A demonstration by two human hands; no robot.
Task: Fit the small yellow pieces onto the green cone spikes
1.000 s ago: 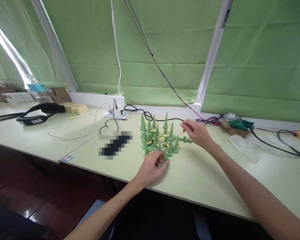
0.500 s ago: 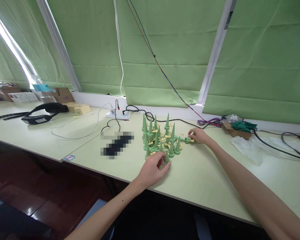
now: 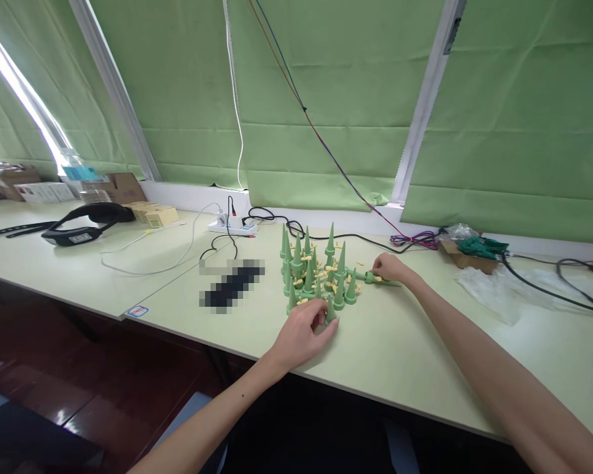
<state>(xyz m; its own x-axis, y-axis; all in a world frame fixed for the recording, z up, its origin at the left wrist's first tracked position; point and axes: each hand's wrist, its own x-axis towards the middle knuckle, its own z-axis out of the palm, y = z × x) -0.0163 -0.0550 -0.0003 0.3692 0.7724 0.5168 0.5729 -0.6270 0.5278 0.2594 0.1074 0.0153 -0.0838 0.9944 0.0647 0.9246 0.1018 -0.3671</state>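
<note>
Numerous green plant watering spikes (image 3: 309,280) with small yellow valves stand crowded on the table, most with their points up. At the near edge of the group, my left hand (image 3: 304,329) has its thumb and fingers curled round an upright green spike (image 3: 331,309). My right hand (image 3: 391,267) is beyond the right side of the group, fingertips pinched at a spike lying flat (image 3: 388,283), whose tip points right. Another lying spike (image 3: 358,275) touches or nearly touches it, on the group side. The right fingers partly hide the contact.
A power strip (image 3: 232,228) and black cables (image 3: 326,238) lie behind. To the right are a small cardboard box (image 3: 474,262) with green material and clear plastic bags (image 3: 489,293). A black headset (image 3: 86,220) sits on the left. The table's front edge (image 3: 385,401) runs below my forearms.
My right fingers have drawn together, and the lying spike's green tip now shows under that hand, pointing right. My left hand has stayed at its spike.
</note>
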